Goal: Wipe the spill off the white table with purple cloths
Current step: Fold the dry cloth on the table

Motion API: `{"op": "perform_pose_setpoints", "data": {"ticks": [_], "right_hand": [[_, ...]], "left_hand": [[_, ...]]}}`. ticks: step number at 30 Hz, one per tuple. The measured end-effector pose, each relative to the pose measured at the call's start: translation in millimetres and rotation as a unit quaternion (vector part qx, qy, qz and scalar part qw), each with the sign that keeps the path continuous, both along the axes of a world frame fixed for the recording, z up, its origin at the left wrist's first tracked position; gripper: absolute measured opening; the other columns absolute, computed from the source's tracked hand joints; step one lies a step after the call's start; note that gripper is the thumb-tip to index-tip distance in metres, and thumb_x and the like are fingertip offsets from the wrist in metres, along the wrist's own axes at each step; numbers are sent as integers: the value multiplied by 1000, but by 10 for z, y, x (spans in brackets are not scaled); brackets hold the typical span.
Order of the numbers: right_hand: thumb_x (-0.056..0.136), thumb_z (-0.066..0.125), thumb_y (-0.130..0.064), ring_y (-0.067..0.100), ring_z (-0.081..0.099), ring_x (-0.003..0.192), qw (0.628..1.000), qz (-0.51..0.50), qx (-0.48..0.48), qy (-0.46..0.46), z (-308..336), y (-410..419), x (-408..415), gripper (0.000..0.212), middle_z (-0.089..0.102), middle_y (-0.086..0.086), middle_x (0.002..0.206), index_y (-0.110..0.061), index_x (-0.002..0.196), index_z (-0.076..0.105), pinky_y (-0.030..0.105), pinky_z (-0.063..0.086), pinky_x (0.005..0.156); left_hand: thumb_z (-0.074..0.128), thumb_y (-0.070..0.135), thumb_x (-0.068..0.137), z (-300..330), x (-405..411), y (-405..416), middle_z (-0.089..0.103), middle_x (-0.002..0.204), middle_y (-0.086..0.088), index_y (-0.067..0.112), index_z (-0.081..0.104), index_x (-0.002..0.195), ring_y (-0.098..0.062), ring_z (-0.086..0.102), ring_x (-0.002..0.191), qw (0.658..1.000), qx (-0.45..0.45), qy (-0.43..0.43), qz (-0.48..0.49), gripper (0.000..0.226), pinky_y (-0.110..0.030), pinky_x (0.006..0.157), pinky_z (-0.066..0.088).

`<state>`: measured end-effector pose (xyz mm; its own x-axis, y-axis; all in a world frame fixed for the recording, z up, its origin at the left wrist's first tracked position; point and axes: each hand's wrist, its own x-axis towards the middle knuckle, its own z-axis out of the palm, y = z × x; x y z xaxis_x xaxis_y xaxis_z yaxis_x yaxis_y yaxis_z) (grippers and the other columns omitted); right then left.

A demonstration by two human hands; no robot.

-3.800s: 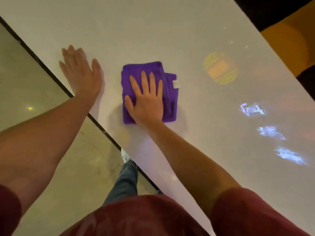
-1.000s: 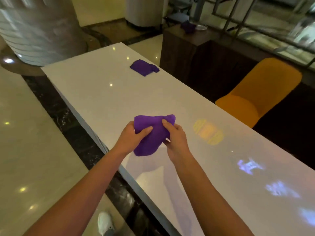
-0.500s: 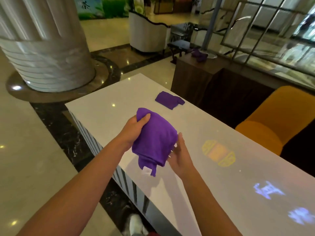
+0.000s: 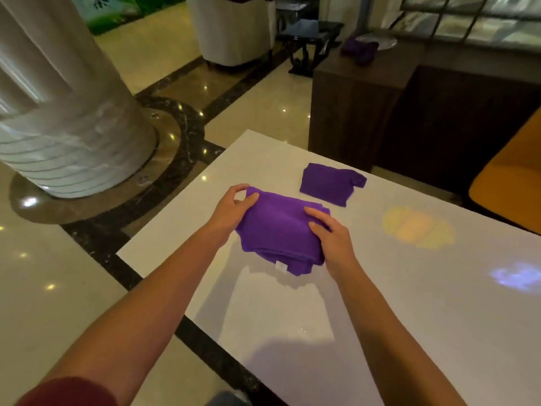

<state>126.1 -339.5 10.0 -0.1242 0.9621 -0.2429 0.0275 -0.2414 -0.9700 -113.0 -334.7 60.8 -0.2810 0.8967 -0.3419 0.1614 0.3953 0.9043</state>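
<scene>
I hold a folded purple cloth (image 4: 278, 230) just above the white table (image 4: 409, 303), near its far left corner. My left hand (image 4: 231, 212) pinches the cloth's far left corner. My right hand (image 4: 333, 238) grips its right edge, fingers on top. A small white tag hangs from the cloth's near edge. A second folded purple cloth (image 4: 330, 183) lies flat on the table just beyond, apart from both hands. I cannot make out any spill on the table.
Yellow (image 4: 418, 227) and blue (image 4: 518, 276) light patches lie on the tabletop to the right. An orange chair (image 4: 506, 186) stands at the far right, a dark wooden cabinet (image 4: 360, 101) with more purple cloth behind the table, and a white column (image 4: 58, 98) on the left.
The cloth came off the table into both hands. It has since been lowered and spread flatter, with my right hand now on its right edge. The view has shifted nearer to the table's far end.
</scene>
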Motion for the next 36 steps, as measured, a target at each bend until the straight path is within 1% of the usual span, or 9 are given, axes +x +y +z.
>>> {"op": "perform_pose_setpoints", "data": {"ticks": [4,8,12,19,24,26,29,32,36], "right_hand": [[109,55,-18,20,61,120,997,-66,-41,-17,15,581,-429,31,61,-2,138,-37,110,79,44,59,103],[108,59,-19,24,57,128,994,-92,-31,-52,-41,1068,-911,30,52,1,149,-39,128,70,45,57,107],[107,60,-18,28,53,135,979,-72,-47,-186,-57,1639,-1434,51,45,6,157,-29,155,48,44,54,110],[105,62,-13,28,48,143,928,4,-63,-366,-346,2594,-1988,71,37,6,163,-25,165,25,38,52,108],[104,60,-8,26,52,138,895,38,-37,-443,-655,3127,-2107,71,41,5,160,-22,165,25,32,52,103],[103,63,-11,28,52,137,875,54,-33,-479,-779,3283,-2103,74,42,7,160,-22,165,24,35,52,104],[102,66,-25,33,48,140,831,100,-47,-545,-946,3378,-2073,77,42,12,159,-22,166,24,44,48,111],[102,63,-43,40,29,153,785,133,-54,-602,-1096,3388,-2000,78,29,17,168,-23,166,22,54,36,123],[99,67,-48,44,22,157,777,136,-107,-605,-1011,3414,-1918,82,21,18,171,-19,163,25,60,27,126]], "left_hand": [[67,28,99,-121,-566,728,71,122,-9,48,50,143,-24,68,113,992,-8,-57,-111,51,-41,98,58],[59,8,102,-346,-1000,1526,68,125,-11,35,70,125,-31,62,122,983,-5,-64,-174,37,-40,96,57],[52,6,105,-422,-1282,2300,63,129,-1,27,77,98,-23,60,116,974,-6,16,-224,34,-24,76,50],[50,10,106,-861,-1650,3402,56,141,-9,22,77,115,-28,55,126,945,0,152,-291,30,-38,106,50],[55,10,103,-1260,-1761,3822,61,129,-11,22,76,117,-27,59,120,924,50,249,-285,27,-25,101,40],[56,18,103,-1443,-1753,3900,60,127,-9,26,72,120,-25,60,115,900,66,315,-295,25,-27,97,42],[56,39,101,-1667,-1797,3922,54,136,-9,30,62,132,-28,53,122,821,63,459,-334,33,-38,101,43],[45,52,103,-1813,-1855,3871,37,158,-12,34,51,145,-35,30,148,766,42,535,-354,47,-52,118,27],[30,56,106,-1776,-1872,3839,15,170,-12,36,32,158,-37,1,158,727,-6,556,-403,56,-59,125,6]]}}
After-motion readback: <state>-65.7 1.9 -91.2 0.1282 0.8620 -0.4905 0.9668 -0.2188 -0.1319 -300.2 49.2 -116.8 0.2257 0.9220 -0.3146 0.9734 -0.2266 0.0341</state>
